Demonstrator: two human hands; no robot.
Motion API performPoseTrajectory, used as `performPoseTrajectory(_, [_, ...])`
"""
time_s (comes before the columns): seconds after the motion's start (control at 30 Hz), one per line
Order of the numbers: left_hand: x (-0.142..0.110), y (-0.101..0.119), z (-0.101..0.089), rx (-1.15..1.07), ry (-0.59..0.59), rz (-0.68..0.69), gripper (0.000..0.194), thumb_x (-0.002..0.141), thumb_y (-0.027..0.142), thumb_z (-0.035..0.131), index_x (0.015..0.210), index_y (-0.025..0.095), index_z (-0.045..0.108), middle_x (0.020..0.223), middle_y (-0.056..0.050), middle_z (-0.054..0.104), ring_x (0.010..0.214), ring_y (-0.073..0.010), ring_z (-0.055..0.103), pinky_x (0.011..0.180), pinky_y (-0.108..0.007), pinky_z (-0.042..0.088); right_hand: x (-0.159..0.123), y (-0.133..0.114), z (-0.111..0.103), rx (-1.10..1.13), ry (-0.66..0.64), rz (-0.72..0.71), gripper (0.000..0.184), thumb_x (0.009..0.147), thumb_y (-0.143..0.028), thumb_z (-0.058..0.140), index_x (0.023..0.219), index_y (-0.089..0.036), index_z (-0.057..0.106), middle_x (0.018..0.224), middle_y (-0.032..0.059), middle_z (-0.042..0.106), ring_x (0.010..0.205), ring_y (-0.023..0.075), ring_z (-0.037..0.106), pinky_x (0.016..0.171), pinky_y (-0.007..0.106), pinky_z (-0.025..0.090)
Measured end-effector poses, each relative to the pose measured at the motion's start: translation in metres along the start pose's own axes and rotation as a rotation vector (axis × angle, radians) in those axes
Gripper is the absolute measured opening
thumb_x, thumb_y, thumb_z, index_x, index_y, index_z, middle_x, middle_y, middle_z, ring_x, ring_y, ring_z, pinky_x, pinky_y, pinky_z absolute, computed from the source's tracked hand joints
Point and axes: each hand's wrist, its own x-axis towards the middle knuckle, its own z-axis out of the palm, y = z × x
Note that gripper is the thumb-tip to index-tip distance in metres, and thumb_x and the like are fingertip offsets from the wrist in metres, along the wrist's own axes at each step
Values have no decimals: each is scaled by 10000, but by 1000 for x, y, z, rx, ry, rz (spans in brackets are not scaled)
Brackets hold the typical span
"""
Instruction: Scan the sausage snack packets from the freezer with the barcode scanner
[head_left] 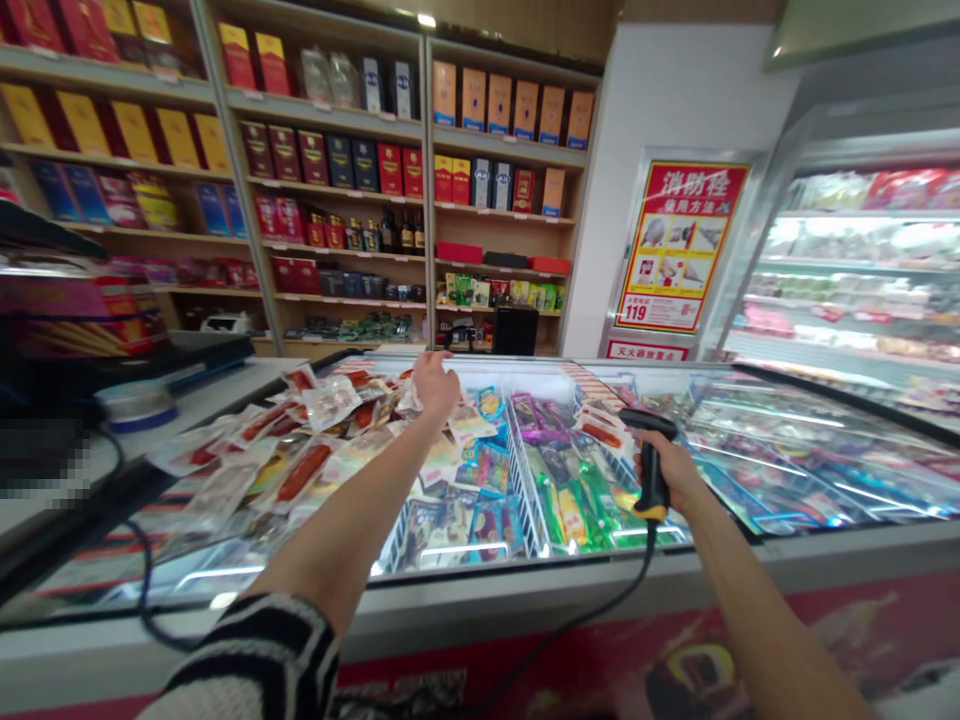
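Note:
My left hand (436, 385) reaches forward over a pile of clear vacuum packs on the freezer's glass top. Its fingers look curled at the far edge of the pile, and whatever they may hold is hidden. Reddish-brown sausage packs (304, 472) and pale flat packs (439, 458) make up the pile. In my right hand (675, 470) is a black and yellow barcode scanner (654, 485), its head pointing left and its cable hanging down. A single sausage pack (600, 430) lies on the glass just left of the scanner's head.
Under the glass of the chest freezer (480, 590), wire baskets hold colourful ice-cream packets (570, 505). A counter with a tape roll (135, 405) stands left. The scanner cable (592, 612) crosses the freezer front. Shelves of boxes (330, 160) line the back; a lit fridge (862, 260) is right.

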Motion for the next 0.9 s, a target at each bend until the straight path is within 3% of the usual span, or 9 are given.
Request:
performPoseTrajectory(0.17, [-40,44,74,-20,-320,138,369,630,67,470,962,190,573,1008,-56,523,961,-169,479,848,-264,354,11,5,-20,17,23,-9,209,627,-347,575,659,-156,496,417,-24,506,335,105,463,310,219,381])
performPoseTrajectory(0.33, [-80,63,147,-18,-676,179,355,661,101,475,988,186,580,932,-45,608,870,-157,542,776,-243,388,17,10,-31,28,19,10,214,631,-358,573,649,-161,491,424,-22,507,337,103,459,311,221,385])
performPoseTrajectory(0.5, [-98,74,193,-25,-854,200,384,668,162,506,1042,241,546,1016,-41,596,922,-189,533,782,-289,377,21,13,-40,51,-10,21,213,642,-360,565,675,-160,498,442,-26,510,349,97,462,314,210,381])
performPoseTrajectory(0.67, [-109,79,202,-54,-869,194,494,518,231,665,999,219,555,941,-63,609,940,-256,508,815,-367,342,22,16,-38,52,-27,41,212,642,-361,561,684,-163,499,459,-28,518,352,94,465,317,210,386])
performPoseTrajectory(0.9, [-104,57,171,-219,-813,108,334,588,99,560,911,176,593,797,-8,623,733,-139,562,677,-246,423,6,16,-13,40,-102,46,224,641,-381,555,662,-167,492,454,-27,518,344,94,460,315,208,379])
